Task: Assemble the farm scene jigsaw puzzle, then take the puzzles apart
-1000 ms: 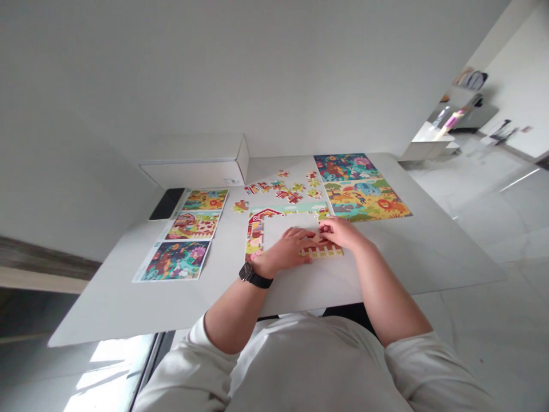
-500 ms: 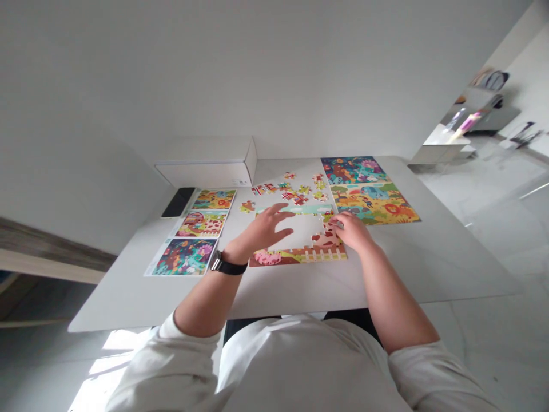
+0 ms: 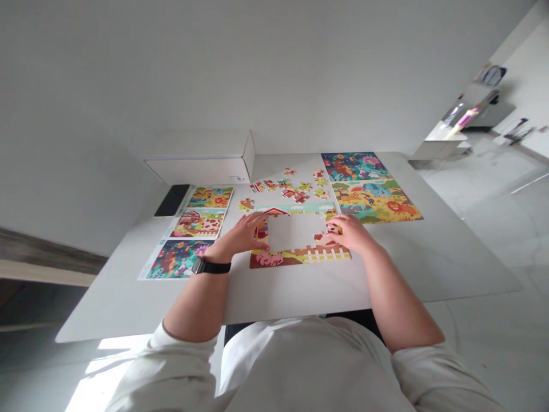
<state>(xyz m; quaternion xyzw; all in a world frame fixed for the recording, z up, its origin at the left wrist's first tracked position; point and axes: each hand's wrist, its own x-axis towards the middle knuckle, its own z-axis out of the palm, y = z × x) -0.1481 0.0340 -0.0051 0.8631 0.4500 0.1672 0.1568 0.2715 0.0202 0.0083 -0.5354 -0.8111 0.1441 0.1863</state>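
A partly assembled jigsaw puzzle [image 3: 295,258] lies flat on the table, its border joined around a bare middle. It shows a barn roof, pigs and a white fence. At the left edge of the border rests my left hand [image 3: 245,233], thumb and fingers spread and nothing held. My right hand [image 3: 352,231] touches the right edge near brown-spotted cow pieces [image 3: 322,240], with thumb and fingers apart; its palm side is hidden. Beyond the border lie several loose puzzle pieces [image 3: 295,195], and a single orange-and-green piece [image 3: 246,204] sits nearer the left hand.
Two finished-looking animal pictures [image 3: 375,201] lie at the right of the table [image 3: 300,292]. Three small picture cards [image 3: 198,223] and a black phone [image 3: 172,200] are on the left. A white box [image 3: 199,166] stands against the wall.
My left hand has moved left and down from over the puzzle's middle to its left edge. The right hand stays by the right edge, its thumb and fingers now further apart.
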